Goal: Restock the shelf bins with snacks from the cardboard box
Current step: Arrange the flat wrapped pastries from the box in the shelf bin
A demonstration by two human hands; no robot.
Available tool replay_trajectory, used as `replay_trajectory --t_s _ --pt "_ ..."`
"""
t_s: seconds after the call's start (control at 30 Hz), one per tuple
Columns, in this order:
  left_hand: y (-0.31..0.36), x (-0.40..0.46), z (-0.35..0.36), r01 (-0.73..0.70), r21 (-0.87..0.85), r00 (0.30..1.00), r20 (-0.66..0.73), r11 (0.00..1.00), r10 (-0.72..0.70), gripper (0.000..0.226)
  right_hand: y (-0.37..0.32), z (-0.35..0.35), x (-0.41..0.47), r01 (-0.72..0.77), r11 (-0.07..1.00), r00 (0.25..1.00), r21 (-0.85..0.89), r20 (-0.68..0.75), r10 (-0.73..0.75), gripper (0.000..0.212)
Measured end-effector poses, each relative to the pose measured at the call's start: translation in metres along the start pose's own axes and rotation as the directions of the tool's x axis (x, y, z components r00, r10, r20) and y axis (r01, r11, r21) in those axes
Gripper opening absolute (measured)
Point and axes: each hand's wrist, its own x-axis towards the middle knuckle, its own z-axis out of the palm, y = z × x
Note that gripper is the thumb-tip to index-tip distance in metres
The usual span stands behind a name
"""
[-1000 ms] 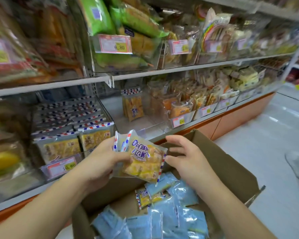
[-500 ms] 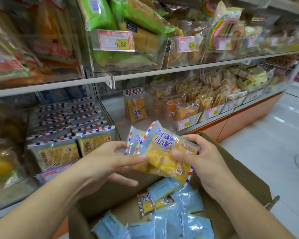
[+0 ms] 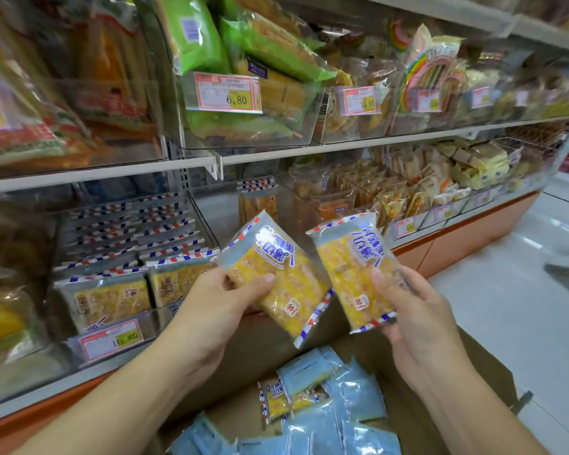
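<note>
My left hand [image 3: 217,302] grips a yellow cake packet [image 3: 276,274] with a red-and-blue striped edge. My right hand [image 3: 404,300] holds a second, matching packet [image 3: 353,270] beside it. Both packets are raised above the open cardboard box [image 3: 467,372], in front of the lower shelf. More packets [image 3: 329,399] lie in the box, most showing their pale blue backs. A clear shelf bin [image 3: 112,336] at the left holds rows of the same packets. The bin to its right [image 3: 211,208] has only a few packets [image 3: 257,198] standing at the back.
The upper shelf [image 3: 342,147] carries clear bins of green and yellow snack bags with price tags. Further bins of small wrapped cakes [image 3: 440,188] run along the lower shelf to the right. White tiled floor [image 3: 523,274] lies right of the box.
The packets were held together as a stack; now they are split, one in each hand. Both hands have risen toward the lower shelf.
</note>
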Motion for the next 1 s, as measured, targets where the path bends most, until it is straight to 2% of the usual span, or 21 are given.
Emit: replay_trajectory --t_s 0.1,0.2,0.37,0.47,0.57,0.67,0.73,0.8,0.87,0.93,1.0 --pt "0.003 -0.001 -0.003 0.006 0.059 1.0 -0.016 0.998 -0.005 0.016 -0.005 -0.008 0.002 -0.041 0.997 0.999 0.067 0.008 0.041 0.025" --pt "0.001 -0.004 0.0 0.046 0.078 0.999 -0.014 0.996 -0.045 0.022 -0.002 0.0 -0.006 -0.101 0.991 0.991 0.092 0.098 0.092 0.026" --pt "-0.002 -0.007 0.014 0.123 -0.039 0.984 0.136 0.992 -0.117 0.036 0.018 0.026 -0.027 0.004 0.977 0.993 -0.211 0.114 0.02 0.015" --pt "-0.008 -0.012 0.013 0.013 0.08 0.965 0.261 0.997 -0.033 0.031 0.031 0.037 -0.037 0.08 0.951 0.996 -0.299 0.071 -0.061 0.01" --pt "-0.012 -0.01 0.008 0.0 0.123 0.987 0.159 0.992 -0.02 0.051 0.039 0.039 -0.037 0.09 0.927 0.996 -0.365 0.018 -0.089 0.016" --pt "-0.008 -0.007 0.003 -0.004 0.167 0.999 0.044 0.986 -0.003 0.052 0.038 0.033 -0.029 0.153 0.829 0.988 -0.537 0.069 -0.138 0.018" --pt "-0.007 -0.006 -0.001 -0.045 0.272 0.999 0.029 0.961 0.039 0.051 0.03 0.026 -0.023 0.21 0.76 0.978 -0.615 0.122 -0.172 0.021" --pt "-0.002 -0.006 -0.006 -0.157 0.485 0.987 0.099 0.86 0.125 0.05 0.018 0.02 -0.018 0.275 0.738 0.961 -0.617 0.18 -0.208 0.042" --pt "0.001 -0.007 -0.01 -0.318 0.689 0.947 0.265 0.652 0.181 0.051 0.006 0.012 -0.014 0.38 0.69 0.922 -0.616 0.314 -0.228 0.07" --pt "0.003 -0.01 -0.011 -0.425 0.783 0.902 0.406 0.453 0.145 0.056 -0.002 0.009 -0.012 0.467 0.597 0.862 -0.652 0.485 -0.145 0.099" --pt "0.002 -0.013 -0.008 -0.467 0.805 0.879 0.466 0.365 0.098 0.054 -0.004 0.009 -0.013 0.504 0.525 0.809 -0.686 0.588 -0.007 0.108"
